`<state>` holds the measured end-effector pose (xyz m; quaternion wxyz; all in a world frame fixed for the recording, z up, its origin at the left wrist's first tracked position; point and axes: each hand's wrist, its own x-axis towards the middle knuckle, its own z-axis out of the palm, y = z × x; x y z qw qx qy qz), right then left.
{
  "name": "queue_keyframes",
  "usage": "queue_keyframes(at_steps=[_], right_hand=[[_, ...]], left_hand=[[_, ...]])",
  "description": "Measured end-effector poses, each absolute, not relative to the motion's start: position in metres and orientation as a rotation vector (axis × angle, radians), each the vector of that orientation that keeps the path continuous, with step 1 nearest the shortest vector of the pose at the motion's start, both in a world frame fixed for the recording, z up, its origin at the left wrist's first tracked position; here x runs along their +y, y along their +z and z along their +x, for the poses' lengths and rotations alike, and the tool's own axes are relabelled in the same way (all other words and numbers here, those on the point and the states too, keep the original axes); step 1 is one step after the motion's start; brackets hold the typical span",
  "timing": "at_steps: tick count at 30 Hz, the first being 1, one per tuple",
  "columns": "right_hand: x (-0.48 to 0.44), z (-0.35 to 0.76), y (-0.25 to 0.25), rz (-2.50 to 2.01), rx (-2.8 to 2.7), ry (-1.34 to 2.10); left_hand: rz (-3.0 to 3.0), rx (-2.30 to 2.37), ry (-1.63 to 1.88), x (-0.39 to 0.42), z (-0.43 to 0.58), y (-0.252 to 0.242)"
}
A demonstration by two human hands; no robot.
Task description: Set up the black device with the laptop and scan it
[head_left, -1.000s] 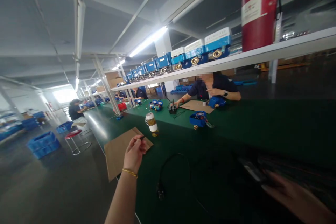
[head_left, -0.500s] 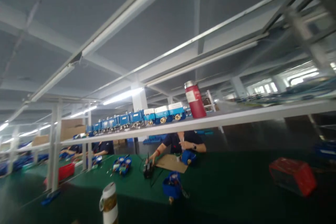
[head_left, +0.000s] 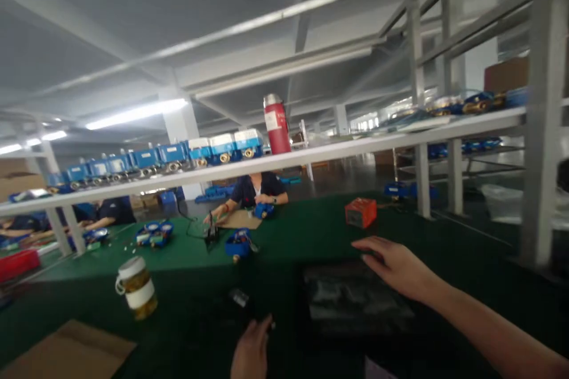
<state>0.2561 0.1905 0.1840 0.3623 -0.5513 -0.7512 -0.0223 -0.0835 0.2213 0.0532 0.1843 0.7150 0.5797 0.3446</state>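
Note:
My right hand (head_left: 395, 265) reaches out over a dark tray-like box (head_left: 351, 299) on the green table (head_left: 444, 237), fingers spread, touching or just above its far edge. My left hand (head_left: 251, 352) is low at the bottom centre, fingers pinched on a small dark thing I cannot make out. A small grey part (head_left: 239, 297) lies on the table just beyond it. The picture is blurred.
A jar with a white lid (head_left: 136, 288) stands at the left, cardboard (head_left: 62, 352) before it. A blue meter (head_left: 237, 244) and an orange box (head_left: 360, 212) lie farther off. Across the table a person (head_left: 258, 189) works. A shelf (head_left: 311, 157) carries blue meters and a red flask (head_left: 276, 124).
The view swung up and to the right, then dropped back. My hands left the picture and are back in it, the right one now over the dark tray.

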Motion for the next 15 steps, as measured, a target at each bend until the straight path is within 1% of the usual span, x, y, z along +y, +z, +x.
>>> queue_keyframes(at_steps=[4, 9, 12, 15], right_hand=[[0.197, 0.277, 0.122, -1.57, -1.942, 0.073], [0.196, 0.325, 0.046, -1.949, -1.622, 0.262], [0.196, 0.34, 0.013, -2.136, -1.422, 0.156], [0.196, 0.345, -0.013, -2.217, -1.343, 0.003]], left_hand=[[2.006, 1.853, 0.827, 0.245, -0.116, 0.054], [1.922, 2.136, 0.809, 0.246, -0.152, 0.082], [1.923, 2.098, 0.868, 0.246, -0.132, 0.091], [1.942, 1.871, 0.85, 0.257, -0.086, 0.085]])
